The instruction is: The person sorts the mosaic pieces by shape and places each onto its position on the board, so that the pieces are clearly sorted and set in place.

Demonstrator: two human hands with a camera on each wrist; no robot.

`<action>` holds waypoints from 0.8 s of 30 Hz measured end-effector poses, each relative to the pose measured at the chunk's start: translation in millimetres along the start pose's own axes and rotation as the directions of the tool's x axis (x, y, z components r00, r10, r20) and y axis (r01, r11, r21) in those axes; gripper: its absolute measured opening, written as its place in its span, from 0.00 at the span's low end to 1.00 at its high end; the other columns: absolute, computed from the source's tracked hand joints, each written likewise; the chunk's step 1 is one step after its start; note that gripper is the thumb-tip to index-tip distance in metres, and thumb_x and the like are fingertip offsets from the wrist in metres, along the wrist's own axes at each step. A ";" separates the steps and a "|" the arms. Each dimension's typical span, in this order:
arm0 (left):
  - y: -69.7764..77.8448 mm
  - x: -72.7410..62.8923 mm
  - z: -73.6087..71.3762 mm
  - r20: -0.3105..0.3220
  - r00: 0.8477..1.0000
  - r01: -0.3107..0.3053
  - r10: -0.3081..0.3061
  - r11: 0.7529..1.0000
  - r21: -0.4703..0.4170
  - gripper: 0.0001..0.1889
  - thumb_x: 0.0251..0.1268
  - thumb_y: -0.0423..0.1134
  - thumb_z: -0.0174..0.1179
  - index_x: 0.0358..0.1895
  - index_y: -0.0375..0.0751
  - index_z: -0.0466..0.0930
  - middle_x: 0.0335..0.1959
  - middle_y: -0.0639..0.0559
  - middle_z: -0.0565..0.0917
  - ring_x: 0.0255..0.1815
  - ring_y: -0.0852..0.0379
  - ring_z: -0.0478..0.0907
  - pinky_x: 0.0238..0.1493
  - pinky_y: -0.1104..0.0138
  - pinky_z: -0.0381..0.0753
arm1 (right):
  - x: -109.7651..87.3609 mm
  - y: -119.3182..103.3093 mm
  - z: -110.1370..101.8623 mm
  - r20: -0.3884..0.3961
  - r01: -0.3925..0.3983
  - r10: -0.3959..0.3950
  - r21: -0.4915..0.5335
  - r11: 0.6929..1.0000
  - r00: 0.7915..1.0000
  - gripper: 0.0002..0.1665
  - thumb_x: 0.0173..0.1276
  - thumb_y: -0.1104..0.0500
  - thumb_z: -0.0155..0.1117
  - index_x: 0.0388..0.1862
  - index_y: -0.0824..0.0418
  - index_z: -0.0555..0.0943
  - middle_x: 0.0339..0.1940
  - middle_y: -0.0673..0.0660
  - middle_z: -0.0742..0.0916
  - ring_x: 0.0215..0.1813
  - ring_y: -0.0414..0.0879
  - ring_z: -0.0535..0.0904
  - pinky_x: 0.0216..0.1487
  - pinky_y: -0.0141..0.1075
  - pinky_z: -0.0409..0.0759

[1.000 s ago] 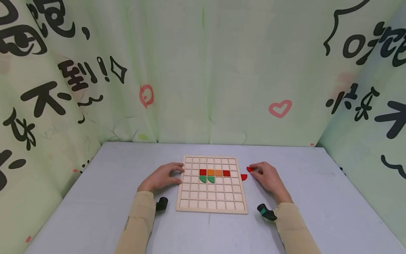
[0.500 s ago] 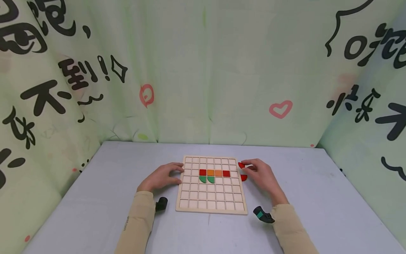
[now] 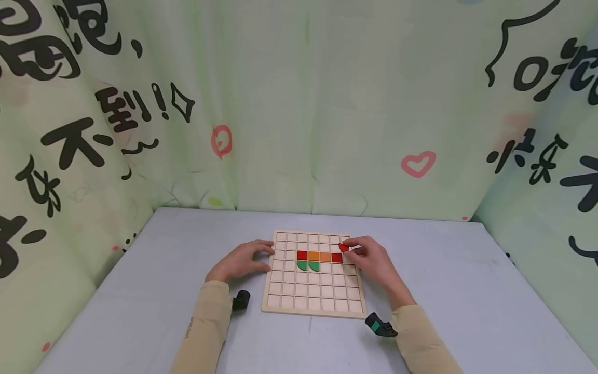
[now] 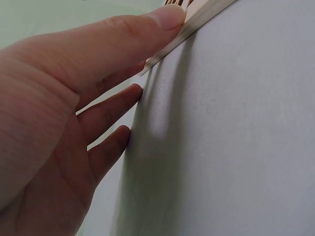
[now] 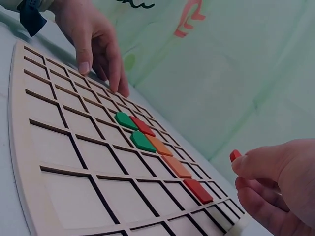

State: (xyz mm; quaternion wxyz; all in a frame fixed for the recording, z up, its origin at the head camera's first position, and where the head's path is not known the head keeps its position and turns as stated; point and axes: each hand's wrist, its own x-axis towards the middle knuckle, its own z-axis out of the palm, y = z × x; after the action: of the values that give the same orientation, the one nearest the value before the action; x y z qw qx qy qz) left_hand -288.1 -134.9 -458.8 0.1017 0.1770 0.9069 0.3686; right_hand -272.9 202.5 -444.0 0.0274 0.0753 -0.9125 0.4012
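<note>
A wooden grid board [image 3: 308, 312] lies on the table. My left hand [image 3: 240, 261] is at its left edge, fingers loosely spread; in the left wrist view the thumb [image 4: 167, 17] touches the frame. My right hand [image 3: 372, 261] pinches a red quarter-circle piece [image 3: 343, 248] between thumb and fingers, over the board's upper right part. One row holds a red square [image 3: 302, 255], two orange squares [image 3: 319, 256] and another red square [image 3: 337, 258]. Below the left two sit two green quarter-circle pieces [image 3: 302, 265]. Only a sliver of the held piece [image 5: 236, 155] shows in the right wrist view.
The white tabletop [image 3: 434, 291] extends around the board. A pale green curtain [image 3: 355, 130] with black lettering and red hearts stands behind and along both sides. Black wrist devices [image 3: 380, 325] sit close to the sleeves.
My right hand has moved left with the red quarter-circle piece, from beside the board to over it. A second red piece at the board's right edge is now hidden. My left hand has stayed put.
</note>
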 end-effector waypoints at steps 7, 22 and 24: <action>0.0 0.3 0.3 0.001 1.000 0.003 -0.003 1.000 0.006 0.21 0.57 0.35 0.71 0.55 0.41 0.82 0.69 0.52 0.72 0.73 0.48 0.62 0.72 0.55 0.63 | -0.3 -6.0 9.8 0.014 0.007 -0.007 0.011 1.000 1.000 0.17 0.67 0.61 0.66 0.54 0.61 0.82 0.52 0.59 0.81 0.48 0.52 0.81 0.50 0.44 0.84; 0.5 2.8 1.3 -0.003 1.000 0.003 -0.003 0.999 0.034 0.21 0.56 0.36 0.72 0.54 0.41 0.82 0.68 0.52 0.72 0.73 0.48 0.62 0.73 0.56 0.62 | -1.5 -14.8 24.8 0.033 -0.019 0.017 0.059 0.998 0.999 0.16 0.64 0.60 0.70 0.51 0.58 0.84 0.48 0.54 0.84 0.45 0.47 0.81 0.49 0.41 0.83; 0.7 3.0 1.6 -0.003 1.000 0.009 -0.009 0.999 0.031 0.21 0.56 0.36 0.72 0.55 0.41 0.82 0.69 0.52 0.72 0.73 0.49 0.62 0.73 0.56 0.62 | -1.5 -14.8 26.3 0.043 -0.017 0.015 0.048 0.999 0.999 0.15 0.63 0.61 0.71 0.50 0.58 0.84 0.48 0.54 0.84 0.44 0.46 0.81 0.49 0.40 0.83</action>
State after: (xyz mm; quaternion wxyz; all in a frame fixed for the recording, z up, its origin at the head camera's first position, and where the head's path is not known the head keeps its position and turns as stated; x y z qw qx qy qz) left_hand -290.1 -132.3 -459.7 0.0996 0.1740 0.9133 0.3545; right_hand -268.9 173.4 -451.2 0.0030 0.0771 -0.9035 0.4216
